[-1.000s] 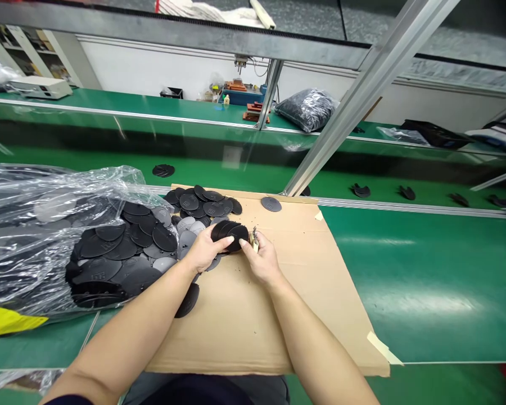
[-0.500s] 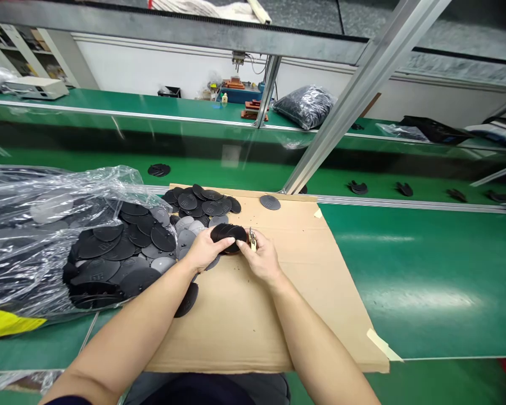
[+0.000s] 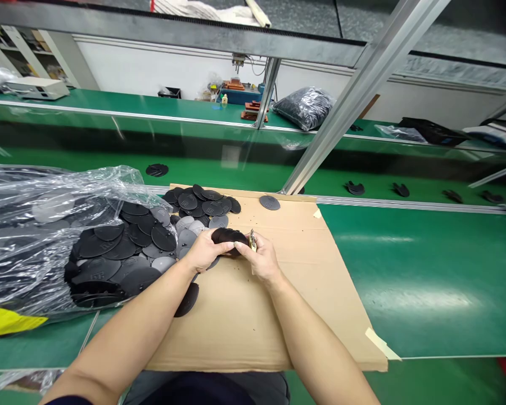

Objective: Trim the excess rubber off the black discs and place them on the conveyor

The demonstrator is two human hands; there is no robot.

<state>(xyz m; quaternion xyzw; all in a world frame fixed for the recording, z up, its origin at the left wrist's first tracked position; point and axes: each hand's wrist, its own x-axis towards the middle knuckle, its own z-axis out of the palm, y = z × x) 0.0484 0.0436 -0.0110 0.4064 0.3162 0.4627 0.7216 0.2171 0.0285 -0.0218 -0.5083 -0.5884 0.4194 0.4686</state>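
My left hand is closed around the left side of a small stack of black plastic discs, thumb on the near edge. My right hand pinches the right side of the same stack. Tucked in its curled fingers is a pair of small nippers, metal jaws pointing up and a pale handle showing. The tool is partly hidden by the hand. Both thumbs meet at the near side of the stack. Beneath lies a cardboard sheet, with a pile of loose discs behind my left hand.
An open clear plastic bag full of discs lies at left. One disc lies apart near the cardboard's back edge. Several dark pieces sit on the green belt behind. A slanted metal post rises at right of centre.
The stack has tilted in my hands, its faces now seen more edge-on. My right thumb has shifted slightly left, against the left one. Pieces on the belt have drifted slightly left.
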